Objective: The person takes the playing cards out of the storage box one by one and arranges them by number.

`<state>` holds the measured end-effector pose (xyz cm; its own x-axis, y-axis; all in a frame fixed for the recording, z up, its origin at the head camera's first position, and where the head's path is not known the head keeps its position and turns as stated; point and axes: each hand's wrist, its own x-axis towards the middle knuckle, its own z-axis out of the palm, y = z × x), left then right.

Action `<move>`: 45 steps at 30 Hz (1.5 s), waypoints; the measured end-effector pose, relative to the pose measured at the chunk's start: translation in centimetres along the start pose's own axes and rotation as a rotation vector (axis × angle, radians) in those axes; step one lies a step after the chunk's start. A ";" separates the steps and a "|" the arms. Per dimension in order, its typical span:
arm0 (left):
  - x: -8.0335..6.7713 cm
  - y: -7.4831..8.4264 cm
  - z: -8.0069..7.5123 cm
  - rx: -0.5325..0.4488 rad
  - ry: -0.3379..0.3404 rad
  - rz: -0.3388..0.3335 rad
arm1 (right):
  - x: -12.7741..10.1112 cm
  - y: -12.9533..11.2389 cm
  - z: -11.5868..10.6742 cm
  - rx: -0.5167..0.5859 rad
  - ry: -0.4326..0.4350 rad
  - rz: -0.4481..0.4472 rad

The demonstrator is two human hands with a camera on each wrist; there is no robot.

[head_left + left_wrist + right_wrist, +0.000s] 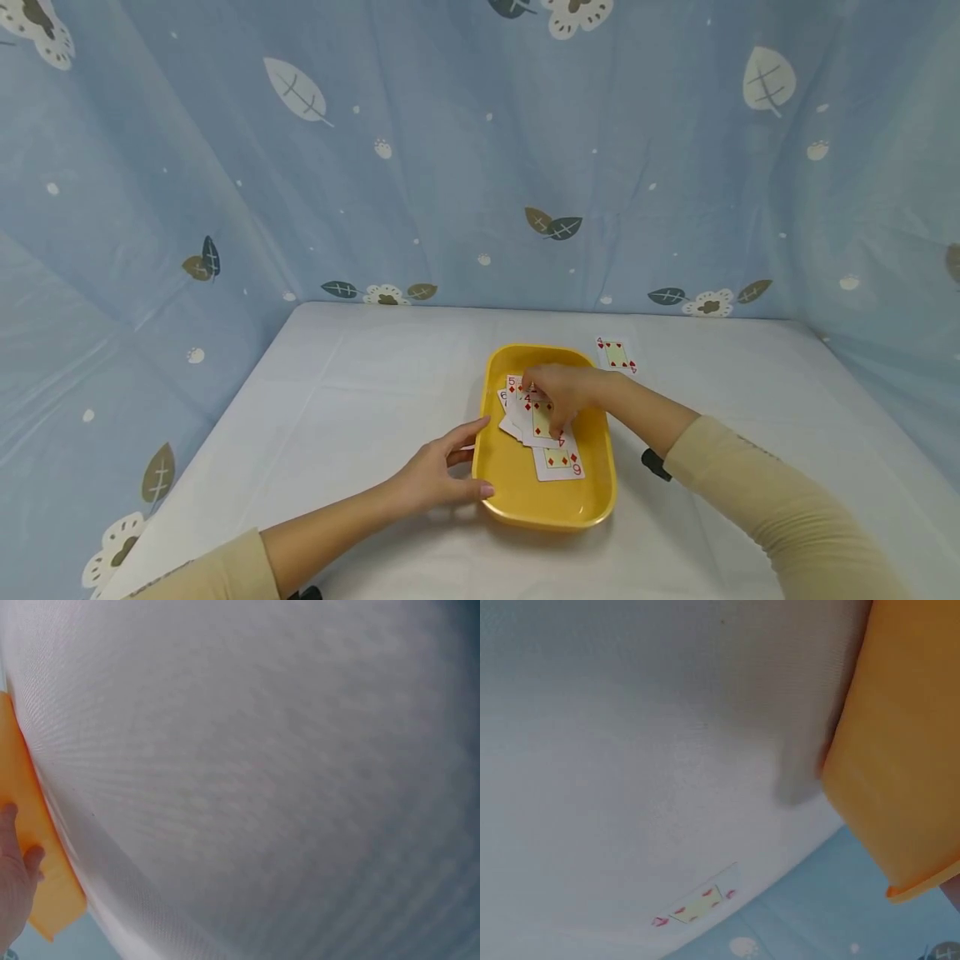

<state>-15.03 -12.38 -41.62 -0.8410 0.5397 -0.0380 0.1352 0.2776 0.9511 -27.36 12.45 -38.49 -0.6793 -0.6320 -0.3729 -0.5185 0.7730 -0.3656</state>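
A yellow tray (498,504) holds several playing cards in the head view. My right hand (562,390) reaches in over its right rim and holds a four of diamonds (542,421), fingertips at the card's top and thumb near its lower right corner. Beneath that card lie a six of diamonds (558,468) and a five of diamonds (513,385), with other cards partly hidden. Against the tray's left side, my left hand (435,472) rests with thumb and fingers spread and extended. The left wrist view has this hand (13,881) at the tray's outer wall (26,802).
Outside the tray, a four of hearts (617,355) lies face up behind its right corner. White cloth (360,375) covers the table, and a blue patterned curtain (450,167) rises along the back and sides.
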 end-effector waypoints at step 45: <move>0.1 -0.2 -0.1 -0.018 -0.008 -0.019 | -1.4 1.8 -0.6 0.406 0.230 -0.211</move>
<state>-15.21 -12.44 -41.75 -0.8389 0.5412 -0.0581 0.1102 0.2734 0.9556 -27.69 14.75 -38.13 -0.7021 -0.7082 -0.0748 -0.4440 0.5174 -0.7316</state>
